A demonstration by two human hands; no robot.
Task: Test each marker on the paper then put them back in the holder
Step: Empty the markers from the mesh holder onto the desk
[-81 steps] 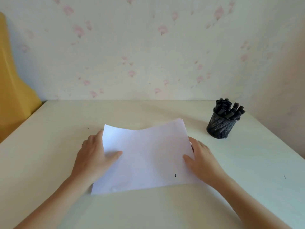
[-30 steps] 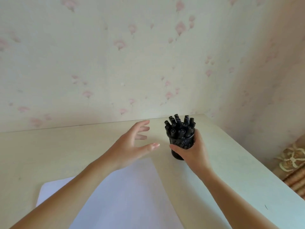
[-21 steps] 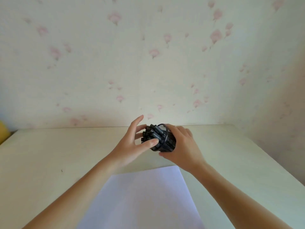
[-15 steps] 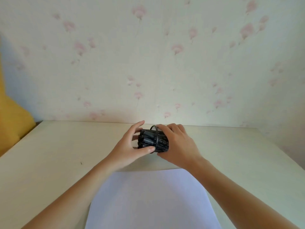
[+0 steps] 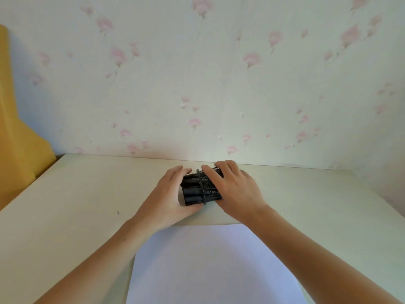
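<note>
Black mesh holder [image 5: 211, 187] laid on its side between two hands, beyond the paper [image 5: 210, 266].

The holder is gripped by the right hand [image 5: 235, 190], whose fingers are curled over its mesh wall, with its open mouth turned toward the left hand [image 5: 168, 199]. A bundle of black markers [image 5: 191, 191] is seen protruding from that mouth (the caps all dark, none told apart), and it is cupped by the left hand, fingers bent round the far side of the ends and the thumb tucked beneath. Both hands are held low over the pale table [image 5: 76, 205], near its far edge; whether the holder is touching the surface cannot be told. The white paper is spread flat on the table nearer the person, partly covered by both forearms. Floral wallpaper [image 5: 197, 84] is seen behind, and something yellow [image 5: 19, 139] at the left.
</note>
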